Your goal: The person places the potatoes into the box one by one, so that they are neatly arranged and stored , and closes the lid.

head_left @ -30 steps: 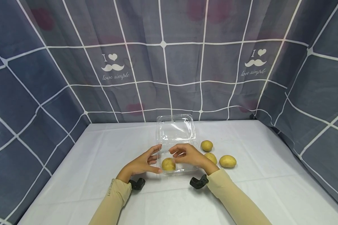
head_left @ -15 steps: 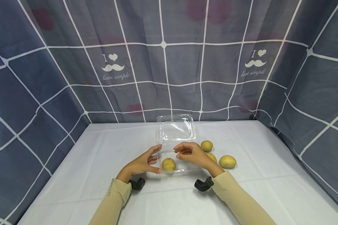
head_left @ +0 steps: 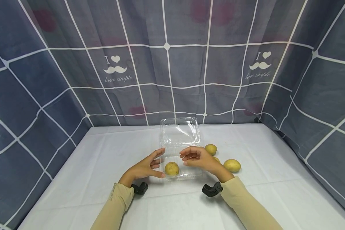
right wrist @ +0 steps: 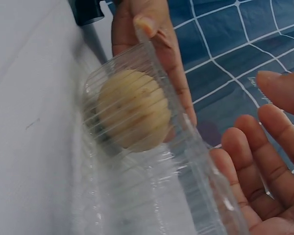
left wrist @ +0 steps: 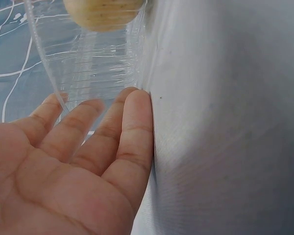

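A clear plastic clamshell box (head_left: 187, 171) lies with its lid raised at the back, and one potato (head_left: 172, 168) sits in its front left corner. My left hand (head_left: 145, 166) rests along the box's left side; in the left wrist view its extended fingers (left wrist: 137, 117) touch the plastic wall. Over the right part of the box hovers my right hand (head_left: 199, 157), its fingers loosely bent and holding nothing. Through the ribbed wall in the right wrist view, the same potato (right wrist: 134, 110) shows.
Right of the box lie three potatoes: one at the back (head_left: 210, 149), one farther right (head_left: 232, 165), and one mostly hidden behind the right wrist. A white cloth (head_left: 161, 204) covers the table, with grey checked curtains (head_left: 187, 70) behind and at both sides.
My right hand has drawn back to the right, away from the potato in the box. My left hand and the box have stayed put.
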Demonstrator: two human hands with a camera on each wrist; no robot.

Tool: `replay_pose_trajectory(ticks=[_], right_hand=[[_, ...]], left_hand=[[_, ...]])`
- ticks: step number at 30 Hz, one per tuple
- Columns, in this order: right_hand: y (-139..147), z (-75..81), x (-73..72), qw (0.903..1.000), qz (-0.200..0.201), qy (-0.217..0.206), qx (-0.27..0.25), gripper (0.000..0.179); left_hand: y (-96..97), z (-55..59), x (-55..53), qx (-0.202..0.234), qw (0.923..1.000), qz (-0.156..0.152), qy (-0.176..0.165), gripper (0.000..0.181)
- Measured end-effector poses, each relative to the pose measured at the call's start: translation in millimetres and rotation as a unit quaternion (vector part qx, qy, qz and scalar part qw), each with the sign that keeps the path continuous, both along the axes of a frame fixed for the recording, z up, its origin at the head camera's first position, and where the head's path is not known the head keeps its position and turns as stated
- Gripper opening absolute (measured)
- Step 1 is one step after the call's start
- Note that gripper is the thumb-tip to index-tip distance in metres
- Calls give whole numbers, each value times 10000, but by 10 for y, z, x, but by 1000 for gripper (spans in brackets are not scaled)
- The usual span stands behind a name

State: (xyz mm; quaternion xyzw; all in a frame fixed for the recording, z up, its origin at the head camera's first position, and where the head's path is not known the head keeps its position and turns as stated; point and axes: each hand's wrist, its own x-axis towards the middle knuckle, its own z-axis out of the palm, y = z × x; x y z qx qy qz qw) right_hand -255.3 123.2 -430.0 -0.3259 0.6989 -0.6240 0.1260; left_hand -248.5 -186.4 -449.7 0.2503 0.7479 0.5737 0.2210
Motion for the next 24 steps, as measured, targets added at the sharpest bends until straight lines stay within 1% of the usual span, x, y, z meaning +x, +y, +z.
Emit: replay_pose_trajectory(ticks=[5, 10, 11, 14, 19, 21, 24], right_hand=[[77, 45, 12, 9998, 108, -177, 57, 46], [181, 106, 21, 9997, 71, -135, 170, 48], [207, 118, 20, 9997, 33, -75, 223, 48], [286, 148, 11, 9993, -26, -9, 361, 47], [397, 197, 11, 9984, -121, -203, 511, 47], [438, 213, 17, 9978, -212, -284, 553, 46], [507, 227, 17, 9973, -310, -221, 623, 44]], left_hand=[[-4, -6, -12, -42, 10000, -16, 4, 114], [-11, -3, -17, -40, 10000, -65, 32, 116], [-13, -3, -17, -60, 9999, -83, 80, 116], [-15, 0, -15, -76, 9999, -94, 73, 116], [-9, -7, -8, -33, 10000, 15, -67, 114], [-5, -10, -6, -31, 10000, 32, -35, 114], [1, -14, -1, -10, 10000, 39, 2, 113]])
